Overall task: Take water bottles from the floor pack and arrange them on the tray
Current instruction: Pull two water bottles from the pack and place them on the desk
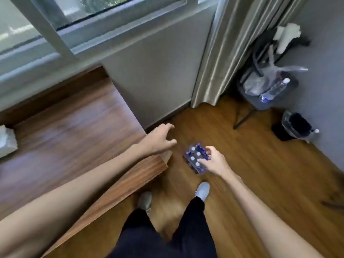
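A shrink-wrapped pack of water bottles (193, 158) with white caps and purple labels stands on the wooden floor beside the table corner. My right hand (216, 161) reaches down over its right side, fingers spread and touching the caps, with no bottle lifted. My left hand (160, 140) hovers over the table's corner with its fingers apart and nothing in it. No tray is in view.
A dark wooden table (74, 131) fills the left, with a white tissue box (7, 141) at its far left edge. A curtain (219, 62) hangs ahead. A black waste bin (294, 125) and a chair (266, 86) with plastic and bottles stand at the right wall.
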